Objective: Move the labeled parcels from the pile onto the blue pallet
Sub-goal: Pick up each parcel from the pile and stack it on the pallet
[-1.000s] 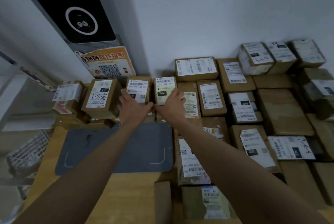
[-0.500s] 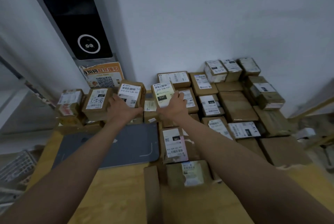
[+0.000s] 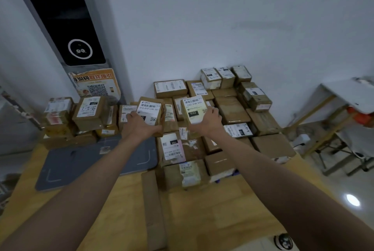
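A: Each hand carries 1 parcel, lifted clear of the pile. The left hand (image 3: 139,124) grips the brown box (image 3: 150,116) from below, thumb up on its label. The right hand (image 3: 210,119) clasps the pale box (image 3: 193,112) by its right side and underside.

B: What might go wrong?

A: The pale box is tilted and held from 1 side only, so I judge it could pivot out of the fingers during the swing. Both are single-handed holds, and a brush against the stacked parcels (image 3: 232,109) to the right could knock a neighbour loose or drag a label.

B: And the blue pallet?

A: I only see a sliver of blue (image 3: 224,179) under the near right boxes, so the free space there is hard to judge.

B: Any readable writing?

A: The brown box reads 010-010-L30-551. The pale one reads 032-038-E01, with 032 in a black block. A parcel at far left (image 3: 89,113) shows handwritten strokes. The orange poster (image 3: 95,84) carries Chinese characters and a QR code; smaller print is illegible.
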The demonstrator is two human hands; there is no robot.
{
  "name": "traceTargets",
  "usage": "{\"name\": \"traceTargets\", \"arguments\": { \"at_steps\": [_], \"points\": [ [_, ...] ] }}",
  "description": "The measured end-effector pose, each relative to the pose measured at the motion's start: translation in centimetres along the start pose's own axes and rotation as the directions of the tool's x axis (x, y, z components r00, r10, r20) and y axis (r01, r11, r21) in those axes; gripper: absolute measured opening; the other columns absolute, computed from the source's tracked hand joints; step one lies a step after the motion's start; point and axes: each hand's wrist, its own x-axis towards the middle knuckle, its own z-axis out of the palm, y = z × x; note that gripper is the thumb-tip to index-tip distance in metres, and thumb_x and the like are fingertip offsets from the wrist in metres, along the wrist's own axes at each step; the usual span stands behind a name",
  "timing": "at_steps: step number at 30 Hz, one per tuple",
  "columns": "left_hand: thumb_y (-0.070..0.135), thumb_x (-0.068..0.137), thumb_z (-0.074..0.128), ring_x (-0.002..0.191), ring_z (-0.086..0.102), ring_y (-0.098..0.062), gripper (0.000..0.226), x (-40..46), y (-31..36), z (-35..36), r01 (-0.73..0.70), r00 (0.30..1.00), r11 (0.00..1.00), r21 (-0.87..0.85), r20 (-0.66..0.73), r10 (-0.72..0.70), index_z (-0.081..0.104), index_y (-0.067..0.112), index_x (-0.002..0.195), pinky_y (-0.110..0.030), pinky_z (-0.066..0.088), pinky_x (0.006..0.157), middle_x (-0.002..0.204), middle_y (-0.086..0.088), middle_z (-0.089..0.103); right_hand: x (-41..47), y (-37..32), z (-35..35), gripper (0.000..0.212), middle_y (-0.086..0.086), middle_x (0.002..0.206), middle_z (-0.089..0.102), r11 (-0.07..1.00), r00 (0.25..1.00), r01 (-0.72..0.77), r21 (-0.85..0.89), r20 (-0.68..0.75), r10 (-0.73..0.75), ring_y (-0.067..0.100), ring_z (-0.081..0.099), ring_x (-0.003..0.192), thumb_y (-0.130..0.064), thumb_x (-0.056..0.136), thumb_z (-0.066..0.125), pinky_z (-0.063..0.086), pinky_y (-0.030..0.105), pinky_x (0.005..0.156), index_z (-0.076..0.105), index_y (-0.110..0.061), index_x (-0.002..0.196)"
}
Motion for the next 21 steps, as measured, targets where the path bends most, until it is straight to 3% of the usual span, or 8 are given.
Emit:
{"name": "traceTargets", "arguments": {
  "at_steps": [6,12,16,21],
  "points": [
    [0.063,0.055,0.081,0.129,0.042,-0.035,0.123,-0.7,3.7,2.1,-0.034,0.999,0.999,0.025,0.033,0.033,0.023,0.004,0.146,-0.045,0.047,0.093,0.144,-0.016,0.035,1.0,3.9,-2.6,0.113,0.016,0.151,0.020,0.999,0.999,-0.037,-0.002,0.002,0.037,0.039,0.023,0.139,-0.053,0.072,0.077,0.034,0.052,0.111,0.014,0.000,0.149],
    [0.064,0.057,0.080,0.117,0.049,-0.032,0.110,1.0,8.0,4.6,-0.046,0.999,0.998,0.031,0.012,0.046,0.034,0.005,0.138,-0.044,0.049,0.092,0.131,-0.013,0.044,5.2,7.3,-4.5,0.117,0.015,0.149,0.023,0.999,0.999,-0.044,-0.010,0.013,0.044,0.039,0.025,0.137,-0.058,0.068,0.078,0.033,0.049,0.108,0.015,-0.003,0.149],
    [0.063,0.058,0.080,0.115,0.052,-0.031,0.109,2.9,10.7,6.6,0.004,1.000,1.000,0.008,0.008,-0.004,0.032,0.006,0.138,-0.041,0.050,0.084,0.131,-0.011,0.043,9.1,9.3,-5.3,0.111,0.013,0.147,0.024,1.000,0.999,-0.018,0.002,0.046,0.017,0.037,0.025,0.136,-0.054,0.069,0.077,0.036,0.048,0.104,0.017,-0.004,0.147],
    [0.065,0.056,0.078,0.119,0.050,-0.032,0.113,5.3,13.1,8.5,0.074,0.997,0.997,0.025,-0.027,-0.073,0.030,0.006,0.140,-0.040,0.045,0.085,0.133,-0.012,0.041,14.2,10.7,-5.5,0.108,0.014,0.147,0.022,1.000,0.995,0.013,-0.004,0.096,-0.012,0.033,0.030,0.135,-0.049,0.073,0.076,0.040,0.044,0.100,0.015,-0.002,0.148]
  ]
}}
